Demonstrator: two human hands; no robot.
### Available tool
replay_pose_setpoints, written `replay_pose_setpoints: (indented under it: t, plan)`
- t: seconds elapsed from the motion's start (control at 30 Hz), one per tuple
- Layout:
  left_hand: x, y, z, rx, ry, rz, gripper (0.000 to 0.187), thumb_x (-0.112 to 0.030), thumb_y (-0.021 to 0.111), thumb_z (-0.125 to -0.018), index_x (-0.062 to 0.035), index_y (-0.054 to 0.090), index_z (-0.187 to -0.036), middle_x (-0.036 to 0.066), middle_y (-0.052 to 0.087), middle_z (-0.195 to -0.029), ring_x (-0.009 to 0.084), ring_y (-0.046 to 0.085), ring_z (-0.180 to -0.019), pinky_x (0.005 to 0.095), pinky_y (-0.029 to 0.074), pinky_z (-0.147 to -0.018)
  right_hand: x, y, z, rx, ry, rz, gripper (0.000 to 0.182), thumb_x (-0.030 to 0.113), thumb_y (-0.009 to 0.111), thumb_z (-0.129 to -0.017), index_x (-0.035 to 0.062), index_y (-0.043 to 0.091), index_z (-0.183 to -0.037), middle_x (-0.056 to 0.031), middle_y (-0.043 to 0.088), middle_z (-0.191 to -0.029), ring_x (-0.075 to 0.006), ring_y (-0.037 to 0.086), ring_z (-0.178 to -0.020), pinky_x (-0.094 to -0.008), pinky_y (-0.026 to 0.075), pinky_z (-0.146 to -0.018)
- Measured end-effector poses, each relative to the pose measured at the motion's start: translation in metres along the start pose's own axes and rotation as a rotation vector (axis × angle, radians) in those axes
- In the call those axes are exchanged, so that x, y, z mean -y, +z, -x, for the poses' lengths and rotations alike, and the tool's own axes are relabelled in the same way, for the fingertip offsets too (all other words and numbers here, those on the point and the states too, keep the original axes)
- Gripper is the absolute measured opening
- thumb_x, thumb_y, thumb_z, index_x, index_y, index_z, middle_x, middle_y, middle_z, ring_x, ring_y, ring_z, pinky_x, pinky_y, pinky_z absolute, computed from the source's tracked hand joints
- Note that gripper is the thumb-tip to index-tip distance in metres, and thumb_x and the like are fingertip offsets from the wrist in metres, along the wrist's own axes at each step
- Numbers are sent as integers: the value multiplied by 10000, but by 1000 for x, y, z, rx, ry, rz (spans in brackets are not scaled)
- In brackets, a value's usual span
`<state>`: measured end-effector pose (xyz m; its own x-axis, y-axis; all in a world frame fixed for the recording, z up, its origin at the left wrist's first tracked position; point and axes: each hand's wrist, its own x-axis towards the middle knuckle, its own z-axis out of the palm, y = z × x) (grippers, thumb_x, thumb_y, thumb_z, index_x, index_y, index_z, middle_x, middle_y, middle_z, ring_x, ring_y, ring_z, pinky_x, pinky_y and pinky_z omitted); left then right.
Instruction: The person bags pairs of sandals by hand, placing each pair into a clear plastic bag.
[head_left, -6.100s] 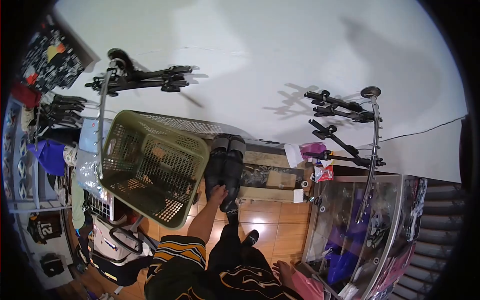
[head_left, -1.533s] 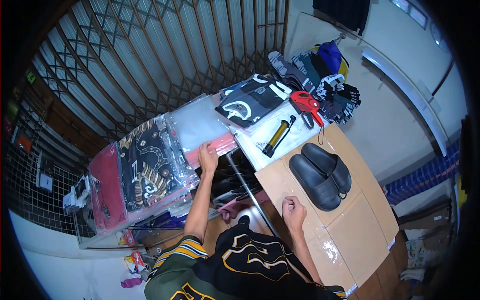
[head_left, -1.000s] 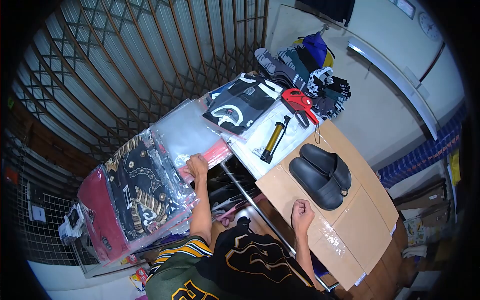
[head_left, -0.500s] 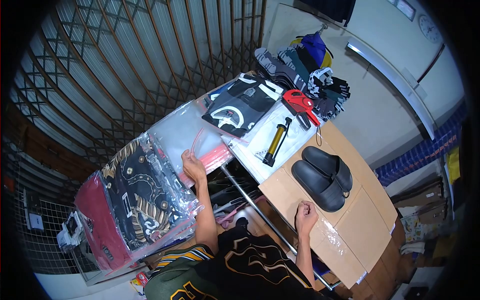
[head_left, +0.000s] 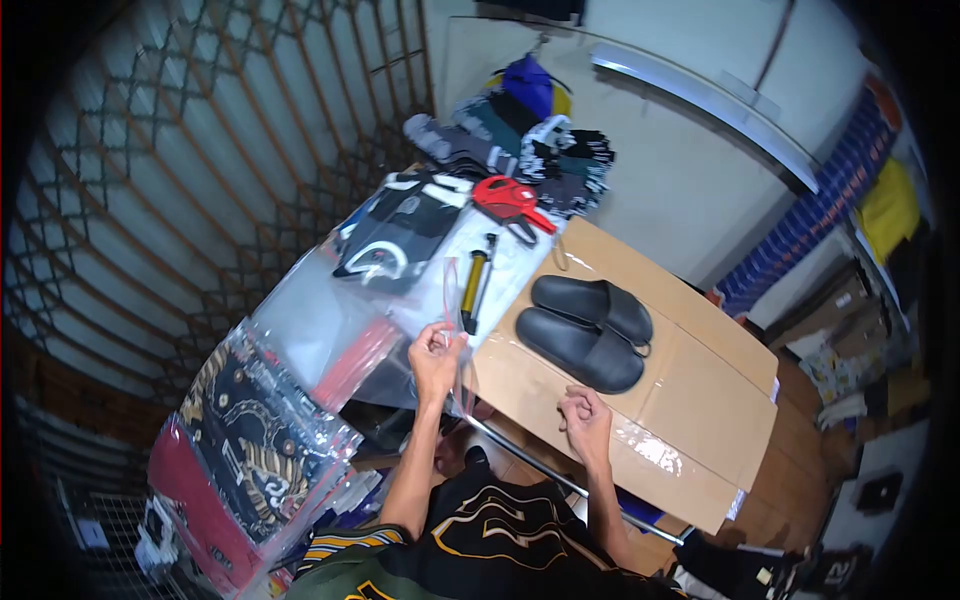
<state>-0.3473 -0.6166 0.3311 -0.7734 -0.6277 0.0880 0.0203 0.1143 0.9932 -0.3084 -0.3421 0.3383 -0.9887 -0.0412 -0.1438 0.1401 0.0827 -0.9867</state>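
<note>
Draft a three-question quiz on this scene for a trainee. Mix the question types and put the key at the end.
1. True or false: the right hand is gripping one of the black slides.
2. Multiple choice: what is in the left hand?
a) a sock
b) a clear plastic bag
c) a red tool
3. Fill in the blank: the slides lie on brown ____.

Key:
1. False; the hand is beside the slides, with neither in its grip.
2. b, the clear plastic bag.
3. cardboard.
</note>
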Motion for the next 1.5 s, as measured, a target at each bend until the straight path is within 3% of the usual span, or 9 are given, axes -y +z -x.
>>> replay_pose_setpoints:
  t: [0.17, 0.43, 0.6, 0.67, 0.77, 0.9, 1.17, 1.33, 1.5]
  plan:
    - [-43, 79, 75, 292, 4, -22, 211, -76, 799, -788, -7, 688, -953, -76, 500, -661, 12, 403, -586, 194, 341, -513, 40, -60, 0, -75, -127, 21, 343, 95, 679, -901, 2, 585, -1218, -52, 680, -857, -61, 607, -658, -234, 511, -552]
    - [-75, 199, 202, 672, 234, -126, 220, -67, 798, -774, -3, 693, -957, 31, 555, -693, 98, 501, -564, 261, 419, -530, 84, -192, -8, -236, -442, 344, 729, 139, 756, -805, 131, 424, -1453, -144, 668, -1102, -184, 663, -749, -292, 530, -568]
    - [-84, 255, 265, 878, 289, -173, 207, -52, 781, -784, -21, 701, -973, 64, 558, -705, 123, 521, -552, 282, 450, -535, 56, -291, -8, -265, -528, 472, 440, 87, 713, -808, 74, 630, -1239, -139, 682, -1019, -242, 685, -786, -337, 544, -677]
    - [-86, 272, 283, 944, 290, -206, 201, -46, 772, -787, -24, 702, -974, 66, 568, -724, 130, 532, -568, 284, 457, -544, 46, -324, 3, -344, -336, 485, 225, 58, 693, -806, 44, 722, -1029, -125, 699, -931, -249, 694, -812, -334, 537, -725]
    - [-89, 300, 307, 1048, 318, -226, 195, -16, 737, -792, -28, 700, -984, 73, 595, -775, 152, 563, -613, 292, 481, -579, 26, -372, 25, -540, -303, 499, 151, 61, 704, -797, 32, 745, -939, -116, 712, -845, -243, 701, -777, -331, 539, -701]
    - [-92, 335, 327, 1186, 441, -263, 238, 44, 652, -789, -32, 685, -1013, 97, 640, -869, 210, 624, -709, 322, 526, -664, -6, -432, 59, -770, -278, 511, 150, 65, 710, -792, 22, 745, -932, -130, 719, -840, -244, 701, -715, -324, 538, -662]
    - [-106, 448, 339, 1388, 658, -288, 209, 18, 594, -807, -43, 657, -996, 134, 643, -921, 313, 638, -845, 406, 518, -762, -76, -518, 137, -1352, -107, 248, 122, 35, 696, -837, -56, 715, -917, -121, 717, -760, -116, 648, -666, -268, 515, -630]
    - [-121, 543, 352, 1276, 918, -227, 193, -41, 678, -807, -37, 647, -997, 164, 646, -855, 330, 645, -824, 432, 510, -729, -108, -533, 162, -1516, 4, 177, 168, 64, 702, -863, -63, 681, -971, -120, 702, -746, -110, 636, -650, -249, 503, -606]
    - [-105, 629, 362, 1358, 776, -380, 175, -104, 716, -841, -16, 651, -977, 145, 653, -745, 300, 660, -725, 397, 520, -681, -135, -530, 154, -1452, 30, -3, 213, 69, 721, -870, -52, 627, -1019, -65, 670, -767, -91, 606, -638, -237, 496, -518]
